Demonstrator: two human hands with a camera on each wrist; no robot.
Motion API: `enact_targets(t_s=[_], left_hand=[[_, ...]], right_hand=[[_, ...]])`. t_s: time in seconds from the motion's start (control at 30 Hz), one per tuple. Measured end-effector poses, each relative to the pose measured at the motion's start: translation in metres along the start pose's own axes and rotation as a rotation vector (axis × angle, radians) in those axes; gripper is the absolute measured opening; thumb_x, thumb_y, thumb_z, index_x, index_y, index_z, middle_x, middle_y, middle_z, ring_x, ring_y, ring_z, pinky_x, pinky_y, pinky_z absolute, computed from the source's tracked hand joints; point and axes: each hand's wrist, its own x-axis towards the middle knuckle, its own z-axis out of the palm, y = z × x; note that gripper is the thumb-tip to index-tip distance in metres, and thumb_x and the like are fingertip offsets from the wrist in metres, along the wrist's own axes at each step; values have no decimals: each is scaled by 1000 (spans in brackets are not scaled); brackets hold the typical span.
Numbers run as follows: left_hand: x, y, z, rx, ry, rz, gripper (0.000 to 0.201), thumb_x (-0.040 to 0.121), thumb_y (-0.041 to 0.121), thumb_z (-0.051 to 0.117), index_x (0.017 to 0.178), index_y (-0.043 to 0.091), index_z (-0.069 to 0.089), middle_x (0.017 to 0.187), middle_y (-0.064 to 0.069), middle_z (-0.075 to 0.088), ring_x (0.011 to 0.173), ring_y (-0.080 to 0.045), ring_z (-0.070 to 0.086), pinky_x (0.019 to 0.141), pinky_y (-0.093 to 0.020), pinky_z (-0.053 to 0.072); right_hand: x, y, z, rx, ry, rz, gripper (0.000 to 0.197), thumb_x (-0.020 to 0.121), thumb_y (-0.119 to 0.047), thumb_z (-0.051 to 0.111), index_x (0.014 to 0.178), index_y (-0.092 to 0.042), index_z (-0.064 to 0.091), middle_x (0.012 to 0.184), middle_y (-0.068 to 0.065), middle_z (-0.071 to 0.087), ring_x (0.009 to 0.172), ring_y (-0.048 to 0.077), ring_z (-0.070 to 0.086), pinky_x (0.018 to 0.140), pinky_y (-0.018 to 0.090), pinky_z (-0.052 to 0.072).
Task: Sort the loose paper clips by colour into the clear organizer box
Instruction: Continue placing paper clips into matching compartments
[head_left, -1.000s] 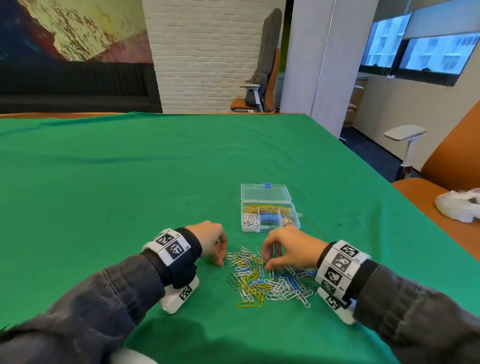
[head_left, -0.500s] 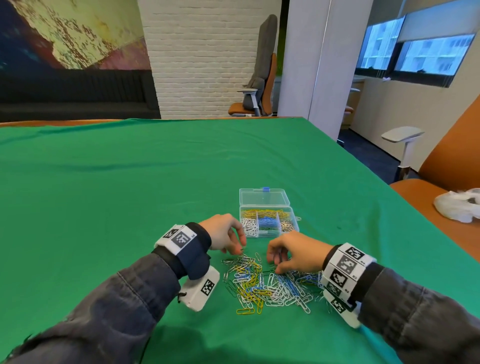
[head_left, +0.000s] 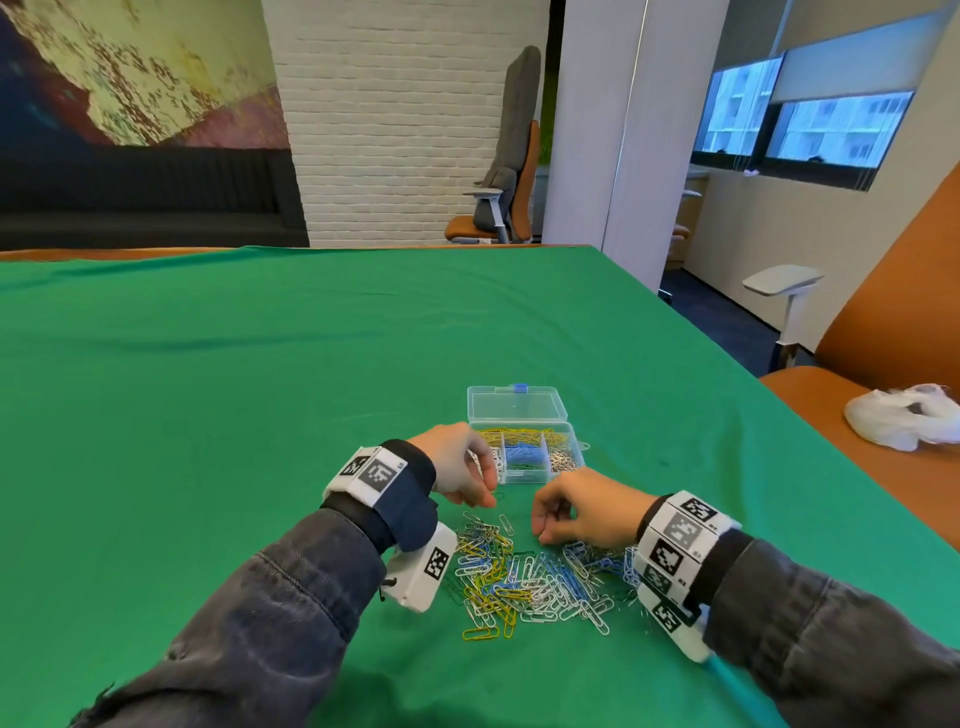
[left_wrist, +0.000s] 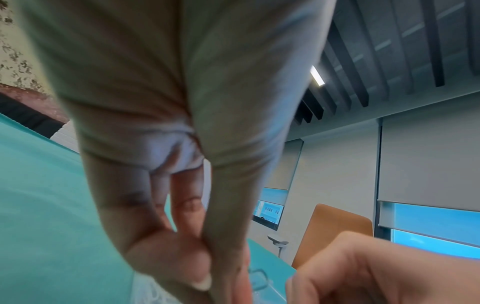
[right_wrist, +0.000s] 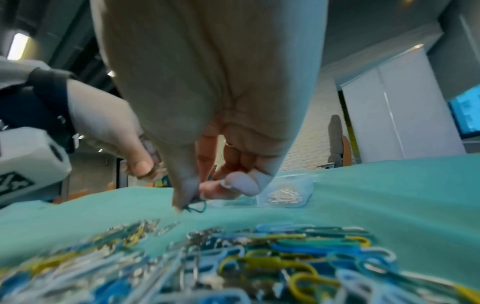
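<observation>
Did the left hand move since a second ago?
Yes. The left hand went from beside the clip pile up toward the clear organizer box, now overlapping its near left corner.

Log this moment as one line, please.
left hand: pinching a clip near box | right hand: pinching green clip at pile edge | box: open, partly filled
</observation>
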Motion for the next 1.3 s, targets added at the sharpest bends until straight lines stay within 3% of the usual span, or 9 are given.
enact_targets(t_s=[0.13,0.2,0.3,0.4,0.53,0.73,0.93,1.07,1.3], left_hand=[[1,-1,-4,-26,34,23,17,80,0,75,89,12,66,80,-5,68,68,-14,63,61,-21,56],[2,-1,-3,-41,55,35,17,80,1,75,91,11,66,84,-8,71,72,-15,64,65,-23,57],[3,-2,-1,-71,81,49,19,77,5,79,91,9,66,86,-11,74,72,-15,67,70,-29,58],[5,-1,0,-80,133,62,20,74,10,83,86,7,67,79,-10,74,67,-15,68,64,-26,58],[6,1,-2,-94,224,73,19,73,10,83,80,9,65,72,-9,71,57,-11,64,54,-19,53],[8,0,-3,-82,292,73,21,71,9,84,83,4,67,75,-12,72,57,-11,65,54,-19,53],[12,-2,1,-16,303,68,27,66,8,86,73,14,61,71,-9,71,55,-10,63,58,-24,55],[12,-3,4,-14,275,58,32,66,7,87,74,14,57,76,-11,72,57,-12,63,58,-25,54],[10,-3,5,64,130,35,28,70,8,84,88,12,64,86,-7,75,73,-14,69,68,-26,54]], right_hand=[[2,0,-13,105,146,-25,7,89,-15,66,85,-22,65,85,-4,66,75,4,57,71,9,45],[6,0,-17,174,203,-40,12,89,-16,66,81,-24,62,85,-1,67,77,7,59,75,16,49],[13,-1,-19,431,258,16,10,91,-10,63,82,-14,61,78,4,70,67,14,67,65,25,56],[19,-5,-19,654,266,89,3,89,-4,64,86,-4,64,72,9,72,61,19,70,62,25,58],[29,-8,-21,786,183,93,6,90,4,58,92,2,63,77,11,73,69,20,72,66,22,58],[34,-16,-27,756,134,72,13,93,5,54,99,5,65,86,15,73,77,21,73,76,25,59],[32,-23,-32,523,193,51,12,78,-1,75,90,-4,71,81,14,74,79,20,71,84,34,58],[32,-26,-31,469,195,71,6,79,0,75,78,-5,71,73,12,73,71,25,72,75,33,60],[30,-30,-23,165,86,83,7,78,-17,78,80,-13,73,57,-13,64,52,1,57,49,16,49]])
